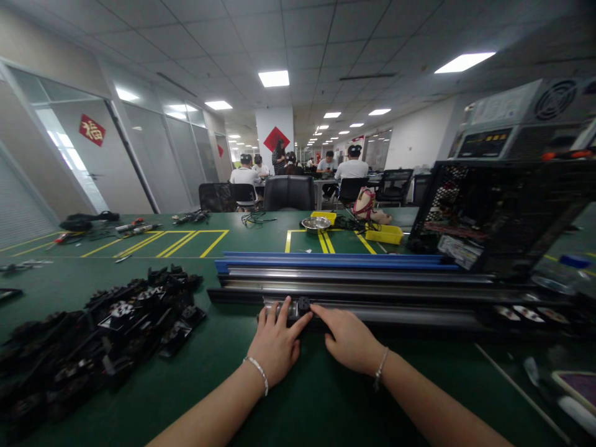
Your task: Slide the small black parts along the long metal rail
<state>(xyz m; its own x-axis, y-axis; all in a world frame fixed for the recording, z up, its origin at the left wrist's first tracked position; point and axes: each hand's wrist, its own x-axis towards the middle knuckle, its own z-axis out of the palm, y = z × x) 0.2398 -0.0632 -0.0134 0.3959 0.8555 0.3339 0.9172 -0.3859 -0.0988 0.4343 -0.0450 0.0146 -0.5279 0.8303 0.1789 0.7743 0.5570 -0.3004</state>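
A small black plastic part (pixel 304 304) sits at the front metal rail (pixel 400 315), between my two hands. My left hand (pixel 278 340) lies with its fingers spread over the left end of that rail, its index finger and thumb close to the part. From the other side, my right hand (pixel 350 338) points its index finger at the part's right edge, and its other fingers are curled under. Nothing shows inside the right palm. Behind the front rail, more dark rails (pixel 354 288) and a blue rail (pixel 335 261) lie parallel to it.
A heap of black plastic parts (pixel 116 329) covers the table's left side. An opened computer case (pixel 484 211) stands at right. Farther back are a metal bowl (pixel 316 223), a yellow tray (pixel 384 234) and cables (pixel 256 218). People sit at tables beyond.
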